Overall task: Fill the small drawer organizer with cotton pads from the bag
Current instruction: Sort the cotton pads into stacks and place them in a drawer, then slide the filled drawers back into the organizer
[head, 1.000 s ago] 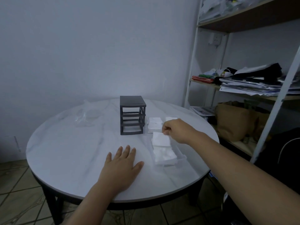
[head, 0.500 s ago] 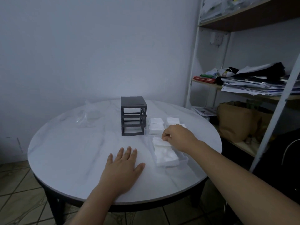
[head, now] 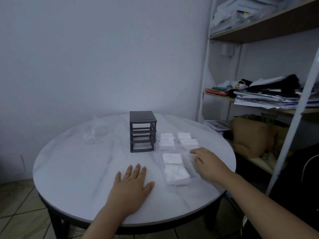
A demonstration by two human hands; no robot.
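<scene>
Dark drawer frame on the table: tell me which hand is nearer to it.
Right. The right hand lies open by the clear drawers of cotton pads, right of the drawer frame and nearer the person. The left hand rests flat on the table, farther toward the person.

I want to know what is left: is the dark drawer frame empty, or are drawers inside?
Empty. The dark drawer frame shows three open slots; three clear drawers of cotton pads lie beside it.

Dim, bluish, even light with soft faint shadows, slightly grainy, and wide-angle bending toward the edges.
</scene>
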